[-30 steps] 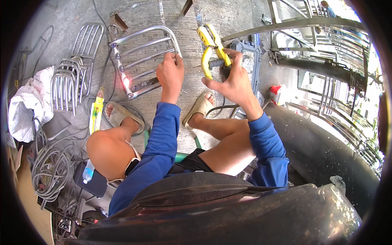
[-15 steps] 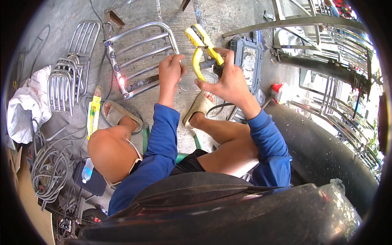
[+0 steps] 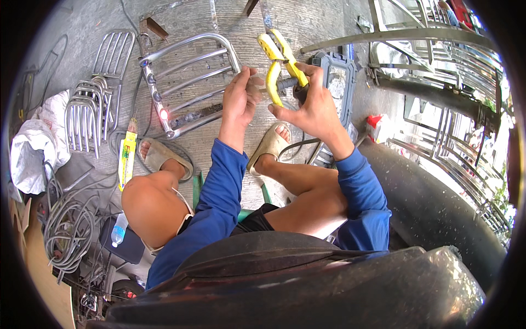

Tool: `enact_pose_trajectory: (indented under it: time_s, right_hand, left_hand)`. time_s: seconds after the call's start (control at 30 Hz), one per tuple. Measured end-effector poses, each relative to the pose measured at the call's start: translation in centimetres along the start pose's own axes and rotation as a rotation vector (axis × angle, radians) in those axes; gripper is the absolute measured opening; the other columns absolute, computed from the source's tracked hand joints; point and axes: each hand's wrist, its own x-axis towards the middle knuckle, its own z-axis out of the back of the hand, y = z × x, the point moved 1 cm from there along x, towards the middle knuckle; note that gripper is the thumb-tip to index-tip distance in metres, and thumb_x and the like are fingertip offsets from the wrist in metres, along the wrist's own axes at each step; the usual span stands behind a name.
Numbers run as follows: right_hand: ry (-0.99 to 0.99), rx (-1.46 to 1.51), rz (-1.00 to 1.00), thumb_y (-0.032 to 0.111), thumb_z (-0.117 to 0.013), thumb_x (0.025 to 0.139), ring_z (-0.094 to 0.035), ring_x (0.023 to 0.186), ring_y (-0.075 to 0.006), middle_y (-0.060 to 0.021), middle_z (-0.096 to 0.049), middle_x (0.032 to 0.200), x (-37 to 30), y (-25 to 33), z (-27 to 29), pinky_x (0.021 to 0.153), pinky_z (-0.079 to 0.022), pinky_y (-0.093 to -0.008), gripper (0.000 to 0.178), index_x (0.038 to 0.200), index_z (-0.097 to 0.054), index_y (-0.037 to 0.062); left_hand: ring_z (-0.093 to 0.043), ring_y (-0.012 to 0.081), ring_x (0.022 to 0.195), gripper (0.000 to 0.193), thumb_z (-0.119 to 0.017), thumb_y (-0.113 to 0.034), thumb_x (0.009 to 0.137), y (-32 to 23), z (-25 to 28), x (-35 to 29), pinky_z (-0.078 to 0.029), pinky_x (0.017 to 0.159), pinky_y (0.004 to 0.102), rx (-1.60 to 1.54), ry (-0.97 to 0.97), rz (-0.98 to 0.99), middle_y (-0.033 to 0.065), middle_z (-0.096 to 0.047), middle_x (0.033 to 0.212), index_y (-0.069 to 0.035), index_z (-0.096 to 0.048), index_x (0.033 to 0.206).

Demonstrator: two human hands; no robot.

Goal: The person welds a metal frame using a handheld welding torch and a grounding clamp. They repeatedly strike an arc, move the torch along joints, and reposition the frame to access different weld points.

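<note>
My right hand [image 3: 315, 107] is wrapped around a yellow welding electrode holder [image 3: 272, 77], its jaws pointing up and away from me. No rod is visible in the jaws. Beside it, my left hand [image 3: 239, 101] is raised near the right corner of a shiny tubular metal frame [image 3: 189, 39]; its fingers are partly curled and smeared by motion, so what they hold, if anything, cannot be made out. The frame lies on the floor ahead, with several crossbars. A bright red-glowing spot [image 3: 164, 114] shows on its left tube, close to the near corner.
A yellow packet of welding rods [image 3: 127, 156] stands by my left foot. Bent-tube racks [image 3: 82, 118] and a white sack [image 3: 33, 159] lie left, above coiled cable [image 3: 68, 230]. A dark tool case [image 3: 335, 82], metal framework [image 3: 438, 88] and a large dark cylinder [image 3: 433, 186] are right.
The electrode holder and my right hand have shifted slightly right and nearer. My left hand has moved a little right and turned, its fingers loosening.
</note>
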Motion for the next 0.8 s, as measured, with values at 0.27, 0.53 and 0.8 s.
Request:
enact_pose_trajectory:
  time_s: [0.27,0.53,0.8]
  right_hand:
    - [0.07,0.03,-0.035,0.035,-0.097,0.073,-0.063,0.065,-0.0191,-0.0128,-0.07,0.089,0.3,-0.2,-0.1,0.062,-0.054,-0.0352,0.096,0.143,-0.041,-0.0015]
    - [0.105,0.021,0.021,0.036,-0.096,0.074,-0.069,0.066,-0.0234,-0.0162,-0.071,0.088,0.6,-0.6,-0.4,0.064,-0.056,-0.0364,0.096,0.143,-0.041,-0.0016]
    - [0.155,-0.01,-0.042,0.043,-0.09,0.073,-0.076,0.093,-0.0467,-0.0276,-0.073,0.107,0.5,-0.3,0.1,0.082,-0.062,-0.0494,0.093,0.139,-0.042,0.0]
  left_hand:
    - [-0.05,0.0059,0.055,0.029,-0.061,-0.032,0.113,0.0,0.0,0.3,-0.038,0.051,0.0229,-0.165,0.036,0.044,0.009,-0.075,0.089,-0.004,-0.066,0.116]
    - [-0.06,0.0051,0.064,0.025,-0.063,-0.029,0.113,-0.1,-1.6,-0.6,-0.05,0.058,0.02,-0.268,0.053,0.075,0.003,-0.074,0.091,-0.005,-0.068,0.117]
    - [-0.055,0.0037,0.059,0.025,-0.065,-0.029,0.112,-0.2,-0.5,-0.6,-0.043,0.052,0.0179,-0.212,0.029,0.051,0.0018,-0.072,0.088,-0.005,-0.067,0.117]
